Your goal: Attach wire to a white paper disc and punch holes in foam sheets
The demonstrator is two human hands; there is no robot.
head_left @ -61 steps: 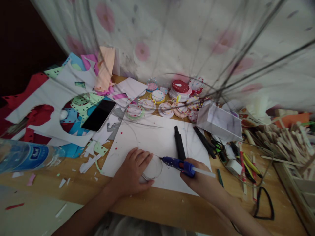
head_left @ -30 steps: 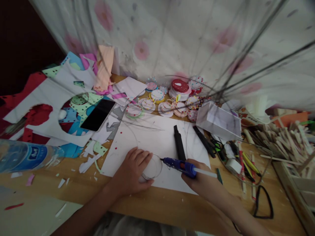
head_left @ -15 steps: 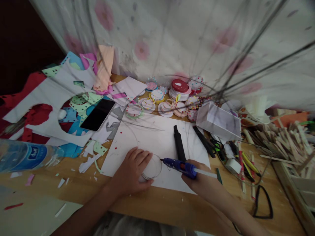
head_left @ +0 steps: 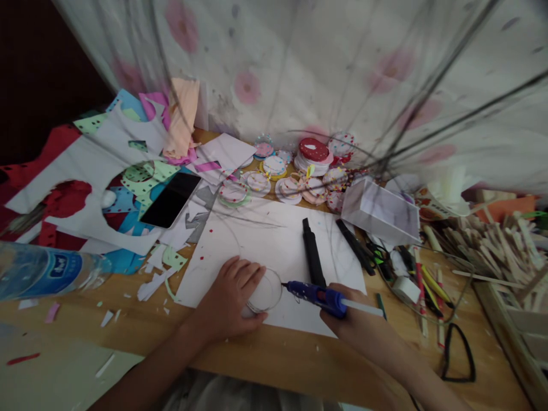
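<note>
A round white paper piece with a thin ring on its edge (head_left: 266, 292) lies on the large white sheet (head_left: 257, 237). Around its left side curl the fingers of my left hand (head_left: 233, 294), thumb at the near edge. My right hand (head_left: 353, 311) grips a blue hot glue gun (head_left: 319, 294), a pale glue stick poking out of its back end. The gun's nozzle is at the right edge of the round piece; whether it touches cannot be made out. Behind the gun, a black tool-like piece (head_left: 314, 251) lies on the sheet.
Several small decorated paper rounds (head_left: 289, 188) line the back near a white box (head_left: 381, 211). At left are coloured paper scraps (head_left: 85, 194), a phone (head_left: 171, 200) and a water bottle (head_left: 51, 271). Wooden sticks (head_left: 500, 245), pliers (head_left: 434, 291) and dark-framed glasses (head_left: 458, 354) are at right.
My right hand has shifted slightly to the right with the glue gun, whose nozzle has drawn a little along the round piece's right edge. My left hand has stayed put.
</note>
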